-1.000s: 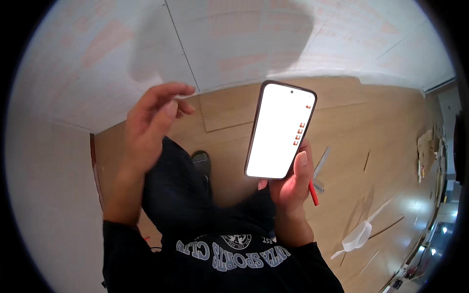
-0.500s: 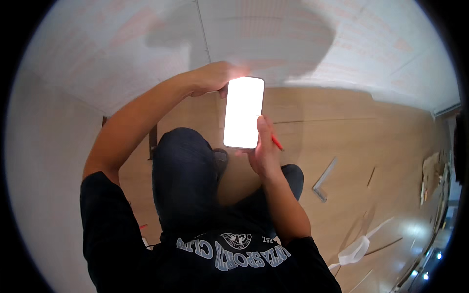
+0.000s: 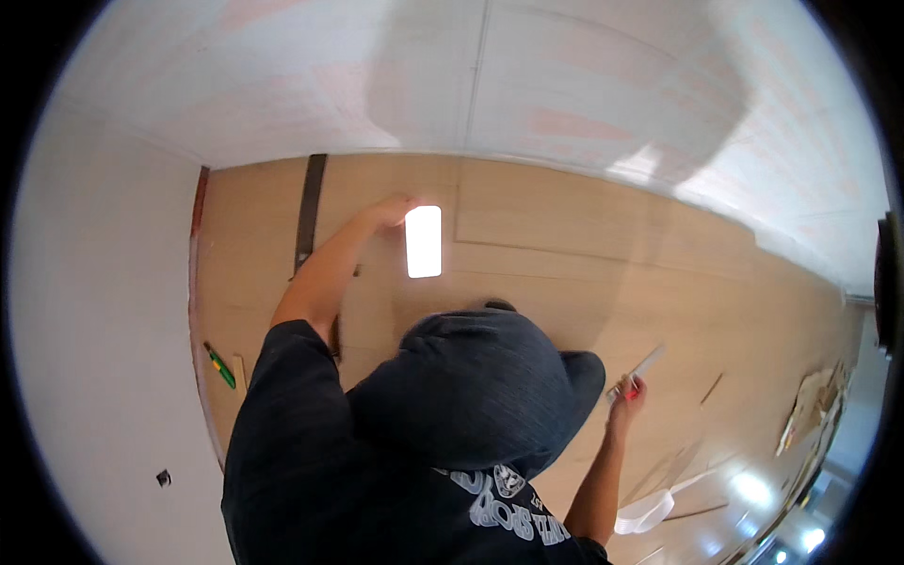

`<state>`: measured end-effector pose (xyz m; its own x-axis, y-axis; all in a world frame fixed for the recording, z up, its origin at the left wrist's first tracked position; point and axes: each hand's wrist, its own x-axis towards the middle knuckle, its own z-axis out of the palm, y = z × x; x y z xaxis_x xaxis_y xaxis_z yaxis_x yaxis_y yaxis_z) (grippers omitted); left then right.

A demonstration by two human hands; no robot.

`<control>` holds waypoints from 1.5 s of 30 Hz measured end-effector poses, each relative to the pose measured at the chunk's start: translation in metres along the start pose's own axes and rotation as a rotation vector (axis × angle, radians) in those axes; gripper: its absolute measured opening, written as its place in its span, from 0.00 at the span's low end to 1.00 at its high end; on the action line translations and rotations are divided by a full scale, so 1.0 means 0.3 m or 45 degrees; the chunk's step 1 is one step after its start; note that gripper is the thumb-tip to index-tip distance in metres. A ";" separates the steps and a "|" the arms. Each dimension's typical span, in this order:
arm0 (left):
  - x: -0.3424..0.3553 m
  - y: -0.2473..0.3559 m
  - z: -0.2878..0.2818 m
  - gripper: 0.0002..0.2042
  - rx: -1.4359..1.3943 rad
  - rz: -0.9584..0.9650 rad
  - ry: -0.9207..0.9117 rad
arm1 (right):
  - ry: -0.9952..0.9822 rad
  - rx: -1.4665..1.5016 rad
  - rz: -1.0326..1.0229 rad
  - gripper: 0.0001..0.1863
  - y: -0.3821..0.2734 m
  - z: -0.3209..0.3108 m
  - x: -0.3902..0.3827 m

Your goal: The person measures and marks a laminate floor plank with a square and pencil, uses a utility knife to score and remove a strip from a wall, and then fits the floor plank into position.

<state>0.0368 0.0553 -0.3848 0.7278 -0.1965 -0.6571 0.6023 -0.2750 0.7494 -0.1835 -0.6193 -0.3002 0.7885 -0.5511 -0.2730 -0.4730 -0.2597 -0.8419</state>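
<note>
Out in front, my left hand (image 3: 394,209) is closed on the upper left edge of a smartphone (image 3: 424,243), whose screen glows plain white. The phone is held over the wooden floor (image 3: 546,212). Down at the right, my right hand (image 3: 626,405) has its fingers closed around a slim red pencil (image 3: 633,388) and the corner end of a metal try square (image 3: 649,361). The square's blade points away to the upper right; whether it is off the floor I cannot tell. My bent knee (image 3: 471,377) in dark trousers lies between the two hands.
A white board wall (image 3: 556,85) with faint pink print runs along the far side; a grey wall (image 3: 104,311) stands left. On the floor lie a dark strip (image 3: 311,202), a green utility knife (image 3: 219,365), a wood strip (image 3: 240,375), a thin stick (image 3: 712,388) and a white strapped piece (image 3: 645,513).
My right hand has left the phone and reached down right to the try square, keeping the red pencil. My left hand alone holds the phone, now farther left. The view has shifted.
</note>
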 end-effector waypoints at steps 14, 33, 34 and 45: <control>0.397 0.184 0.230 0.25 0.254 0.274 -0.192 | 0.157 -1.169 0.216 0.38 0.234 -0.098 0.376; 0.708 0.526 0.740 0.14 0.895 0.650 0.194 | 0.434 -0.811 0.605 0.27 0.007 -0.365 -0.056; 0.710 0.539 0.700 0.13 1.071 0.796 0.193 | 0.474 -0.879 0.485 0.27 -0.059 -0.388 -0.074; 0.909 0.451 0.551 0.16 0.817 0.638 -0.067 | 0.639 -1.122 0.403 0.14 -0.743 -1.024 0.311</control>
<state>0.2626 -0.1911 -0.4762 0.8349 -0.4788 -0.2714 -0.1072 -0.6252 0.7731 -0.1253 -0.8566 0.0050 0.4222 -0.9061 -0.0278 -0.9046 -0.4192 -0.0770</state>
